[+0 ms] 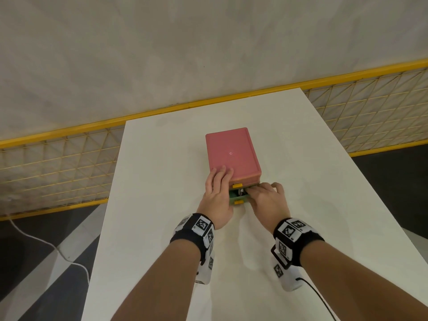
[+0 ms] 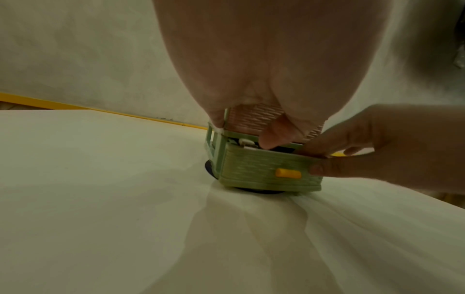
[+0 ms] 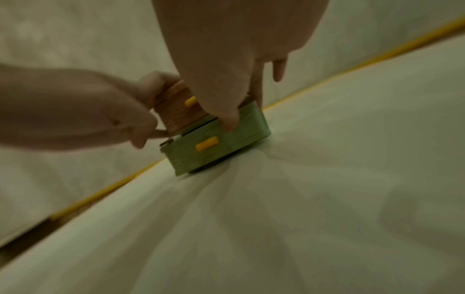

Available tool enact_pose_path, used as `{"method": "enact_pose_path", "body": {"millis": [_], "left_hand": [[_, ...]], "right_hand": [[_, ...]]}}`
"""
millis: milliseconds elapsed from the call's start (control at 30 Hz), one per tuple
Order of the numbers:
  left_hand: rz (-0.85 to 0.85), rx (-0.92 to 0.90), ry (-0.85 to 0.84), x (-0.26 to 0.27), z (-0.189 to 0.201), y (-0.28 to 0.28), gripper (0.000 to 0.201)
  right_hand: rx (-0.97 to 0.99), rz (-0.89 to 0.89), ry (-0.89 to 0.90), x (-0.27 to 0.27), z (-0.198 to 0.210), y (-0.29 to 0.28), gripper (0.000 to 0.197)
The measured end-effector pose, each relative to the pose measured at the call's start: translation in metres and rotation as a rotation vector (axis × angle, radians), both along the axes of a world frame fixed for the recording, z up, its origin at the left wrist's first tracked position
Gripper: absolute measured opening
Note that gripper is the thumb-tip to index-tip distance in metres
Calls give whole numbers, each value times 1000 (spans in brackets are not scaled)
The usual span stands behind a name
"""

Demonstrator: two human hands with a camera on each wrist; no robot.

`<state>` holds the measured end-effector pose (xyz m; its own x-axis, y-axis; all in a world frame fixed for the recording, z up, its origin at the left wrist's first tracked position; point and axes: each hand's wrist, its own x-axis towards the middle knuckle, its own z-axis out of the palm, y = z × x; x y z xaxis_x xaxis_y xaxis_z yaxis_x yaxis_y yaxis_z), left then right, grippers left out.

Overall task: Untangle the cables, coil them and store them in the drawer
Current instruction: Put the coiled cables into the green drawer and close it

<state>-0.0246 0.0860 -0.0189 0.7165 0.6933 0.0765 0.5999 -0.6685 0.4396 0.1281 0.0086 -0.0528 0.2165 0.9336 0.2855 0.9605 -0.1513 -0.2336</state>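
A pink drawer box [image 1: 231, 154] stands in the middle of the white table [image 1: 162, 228]. Its green bottom drawer [image 1: 232, 196] [image 2: 251, 169] [image 3: 239, 133] is pulled out a little, and a bit of white and black cable [image 1: 240, 192] [image 2: 247, 143] shows inside. My left hand [image 1: 220, 181] [image 3: 88, 115] grips the box at its front left corner, fingers on top and thumb [image 2: 274, 137] at the gap above the green drawer. My right hand [image 1: 257, 191] [image 2: 365, 151] pinches the drawer's front right corner, thumb [image 3: 230, 123] on the front face. Most of the cables are hidden.
A yellow mesh fence [image 1: 58, 163] runs behind the table along a grey wall. A white cord [image 1: 46, 246] lies on the dark floor at the left. The table's left edge is near my left forearm. A black lead [image 1: 319, 297] trails from my right wrist.
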Motion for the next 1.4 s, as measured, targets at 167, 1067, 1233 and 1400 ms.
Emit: {"method": "enact_pose_path", "body": {"millis": [167, 1067, 1233, 1400], "left_hand": [[-5, -3, -4, -1, 1, 1, 84], [-8, -50, 31, 0, 7, 3, 89], [9, -56, 33, 0, 4, 4, 92], [20, -41, 32, 2, 1, 3, 94]], "right_hand": [[178, -273, 402, -10, -1, 8, 87], [-190, -17, 966, 23, 3, 4, 120], [-207, -212, 895, 31, 5, 28, 134], [-240, -253, 848, 31, 0, 28, 127]]}}
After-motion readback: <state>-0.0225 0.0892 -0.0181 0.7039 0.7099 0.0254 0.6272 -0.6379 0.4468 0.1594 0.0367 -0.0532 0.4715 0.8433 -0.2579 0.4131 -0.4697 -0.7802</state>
